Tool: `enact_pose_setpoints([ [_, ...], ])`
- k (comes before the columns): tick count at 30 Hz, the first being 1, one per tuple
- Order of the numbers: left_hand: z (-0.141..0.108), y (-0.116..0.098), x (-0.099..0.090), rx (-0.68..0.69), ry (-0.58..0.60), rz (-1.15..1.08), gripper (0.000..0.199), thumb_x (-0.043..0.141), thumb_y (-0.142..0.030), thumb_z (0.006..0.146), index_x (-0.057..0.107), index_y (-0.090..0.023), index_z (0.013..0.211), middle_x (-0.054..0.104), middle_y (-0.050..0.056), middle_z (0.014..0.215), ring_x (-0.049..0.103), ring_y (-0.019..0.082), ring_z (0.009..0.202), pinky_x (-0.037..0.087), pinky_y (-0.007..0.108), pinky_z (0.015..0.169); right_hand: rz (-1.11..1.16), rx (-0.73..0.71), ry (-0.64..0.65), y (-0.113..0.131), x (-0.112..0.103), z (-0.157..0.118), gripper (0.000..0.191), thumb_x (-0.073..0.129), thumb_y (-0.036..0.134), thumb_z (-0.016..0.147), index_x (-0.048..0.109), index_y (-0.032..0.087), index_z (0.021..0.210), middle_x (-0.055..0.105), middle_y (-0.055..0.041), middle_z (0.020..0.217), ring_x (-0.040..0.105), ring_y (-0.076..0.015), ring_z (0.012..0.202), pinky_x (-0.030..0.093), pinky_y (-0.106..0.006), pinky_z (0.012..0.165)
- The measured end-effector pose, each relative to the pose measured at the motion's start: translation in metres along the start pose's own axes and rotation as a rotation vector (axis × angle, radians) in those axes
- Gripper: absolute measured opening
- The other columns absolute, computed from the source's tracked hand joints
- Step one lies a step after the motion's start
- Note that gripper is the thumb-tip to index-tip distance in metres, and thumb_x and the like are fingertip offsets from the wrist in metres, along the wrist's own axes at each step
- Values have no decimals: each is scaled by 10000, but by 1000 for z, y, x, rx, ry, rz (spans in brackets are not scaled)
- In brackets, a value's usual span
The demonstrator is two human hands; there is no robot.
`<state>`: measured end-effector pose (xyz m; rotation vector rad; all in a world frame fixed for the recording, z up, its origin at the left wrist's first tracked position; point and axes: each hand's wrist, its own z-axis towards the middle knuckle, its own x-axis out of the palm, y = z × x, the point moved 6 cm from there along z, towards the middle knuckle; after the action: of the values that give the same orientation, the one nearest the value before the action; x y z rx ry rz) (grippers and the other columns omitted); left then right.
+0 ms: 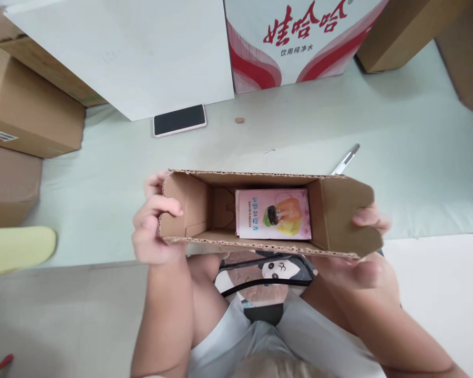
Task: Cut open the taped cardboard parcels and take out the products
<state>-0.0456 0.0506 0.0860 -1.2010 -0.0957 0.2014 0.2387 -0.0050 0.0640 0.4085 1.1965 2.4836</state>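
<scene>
A long, narrow cardboard box (199, 229) is held up over my lap with its top open and its end flaps spread outward. Inside, toward the right, lies a small pink and white printed box (274, 214) with a picture of a glass mug on it. My left hand (157, 226) grips the left end, fingers curled over the flap. At the right end my right hand (368, 249) holds the box, some fingers over the flap and the rest beneath, partly hidden.
A phone (180, 121) lies on the pale green table (410, 152) beyond the box. A box cutter (347, 159) rests behind the right end. Large white boxes (142, 47) and brown cartons (31, 105) stand around the back and left.
</scene>
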Motion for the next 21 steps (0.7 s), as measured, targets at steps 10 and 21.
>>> enact_pose_setpoints([
  [10, 19, -139, 36, 190, 283, 695, 149, 656, -365, 837, 690, -284, 716, 646, 4, 657, 556, 212, 607, 395, 364, 559, 55, 102, 695, -34, -7, -10, 1233, 777, 749, 742, -7, 459, 1649, 191, -96, 1721, 248, -424, 1615, 364, -697, 1250],
  [21, 34, -60, 102, -703, 1109, 1357, 540, 547, -709, 862, 734, -257, 634, 706, 60, 567, 635, 245, 493, 472, 318, 517, 67, 10, 665, -27, -4, -10, 1149, 810, 594, 811, 63, 469, 1676, 314, -121, 1669, 405, -442, 1526, 431, -678, 1219],
])
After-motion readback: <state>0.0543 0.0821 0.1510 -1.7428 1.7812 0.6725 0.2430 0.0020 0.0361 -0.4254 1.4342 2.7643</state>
